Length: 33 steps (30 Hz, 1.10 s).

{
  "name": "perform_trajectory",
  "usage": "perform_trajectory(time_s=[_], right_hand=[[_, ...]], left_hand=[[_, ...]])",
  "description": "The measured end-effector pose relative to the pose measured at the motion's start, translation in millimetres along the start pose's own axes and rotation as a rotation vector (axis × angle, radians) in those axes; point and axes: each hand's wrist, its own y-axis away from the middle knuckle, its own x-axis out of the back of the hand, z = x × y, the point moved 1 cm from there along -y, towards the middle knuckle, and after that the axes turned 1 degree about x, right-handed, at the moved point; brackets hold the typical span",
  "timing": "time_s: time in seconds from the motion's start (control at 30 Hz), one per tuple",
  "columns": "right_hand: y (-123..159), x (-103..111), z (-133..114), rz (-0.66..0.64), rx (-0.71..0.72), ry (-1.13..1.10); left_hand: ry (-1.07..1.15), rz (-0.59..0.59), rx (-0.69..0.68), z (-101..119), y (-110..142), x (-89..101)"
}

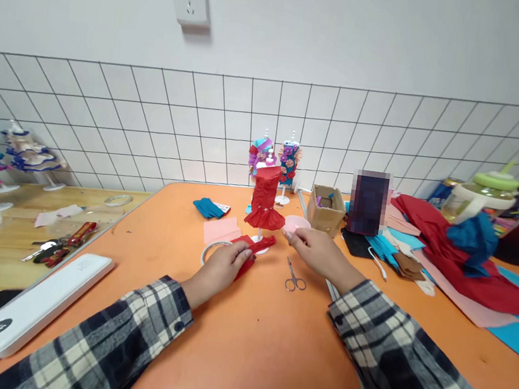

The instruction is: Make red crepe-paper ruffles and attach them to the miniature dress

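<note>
Red bodice (pixel 265 186) and ruffle (pixel 264 219) already dress the stand (pixel 259 234) on our desk (pixel 220 349), but the strip (pixel 264 245) clamped in our left grip (pixel 224 264) seems unattached, and at the dish (pixel 298 221) we cannot tell if our right grip (pixel 319 252) holds anything.

front tabletop (pixel 266 361) passable; scissors (pixel 294 281) mid-table; red-dressed mannequin (pixel 263 196) blocks beyond

1. Centre of the frame, on the table (pixel 228 356): miniature dress form (pixel 265 198), before two similar forms (pixel 289 163).
2. Just below: left hand (pixel 224 261) on a strip of material (pixel 265 245); to its right, scissors (pixel 294 282).
3. Right of centre: right hand (pixel 321 252) at a bowl (pixel 298 222), before a cardboard box (pixel 325 216).
4. Far right: lidded cup (pixel 483 198) behind layered sheets (pixel 443 250).
5. Lower left: power bank (pixel 42 303).
</note>
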Motion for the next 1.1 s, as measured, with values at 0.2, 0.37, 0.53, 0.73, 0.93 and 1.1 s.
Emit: perform_trajectory(time_s=[0.2, 0.37, 0.53, 0.73, 0.93, 1.1], right_hand=[[18.9, -5.6, -4.1, -0.336, -0.085, 0.266], [30.1, -13.7, -37.1, -0.356, -0.075, 0.344], [31.1, -12.6, -39.5, -0.341, -0.097, 0.394], [27.2, -19.7, -24.3, -0.307, -0.074, 0.364], [22.0, -30.8, -10.4, -0.24, -0.069, 0.317], [13.2, -44.3, -1.2, -0.132, 0.045, -0.098]], left_hand=[[0.127, -0.015, -0.007, 9.4, 6.7, -10.8], [0.137, -0.207, 0.045, 8.1, 5.1, -28.1], [0.059, -0.227, 0.042, 2.3, 2.0, -24.9], [0.257, -0.133, 0.109, 3.3, 4.2, -20.2], [0.704, -0.095, 0.227, 9.0, 4.3, -7.3], [0.922, 0.015, 0.272, 6.8, 6.5, -10.1]])
